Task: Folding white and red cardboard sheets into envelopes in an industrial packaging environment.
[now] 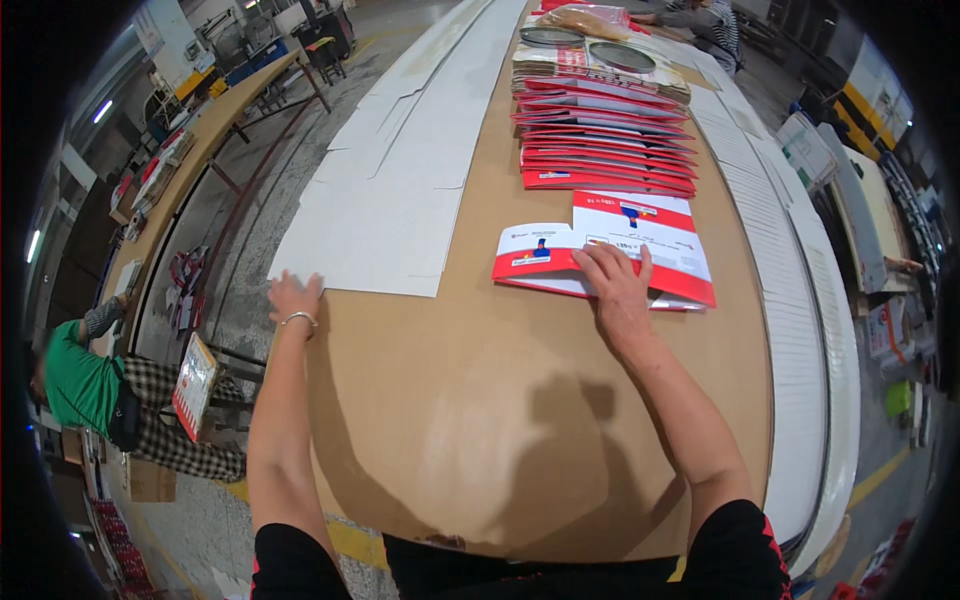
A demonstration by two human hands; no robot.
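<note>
My left hand (294, 298) is at the near left corner of a long stack of overlapping white cardboard sheets (385, 250), its fingers curled over the edge. My right hand (617, 290) lies with fingers stretched out on a folded red and white printed carton (535, 262), pressing it against the brown tabletop (440, 400). Another printed panel (650, 235) of red and white card shows just beyond the fingers and partly under them. Farther back, several red and white folded cartons (605, 150) lie overlapped in a row.
Two round dark-rimmed discs (622, 56) rest on a pile behind the row. White ridged sheets (770, 250) line the table's right side. A person in a green top (85, 375) works at a long bench (215, 130) on the left. Another person (705, 25) is at the far end.
</note>
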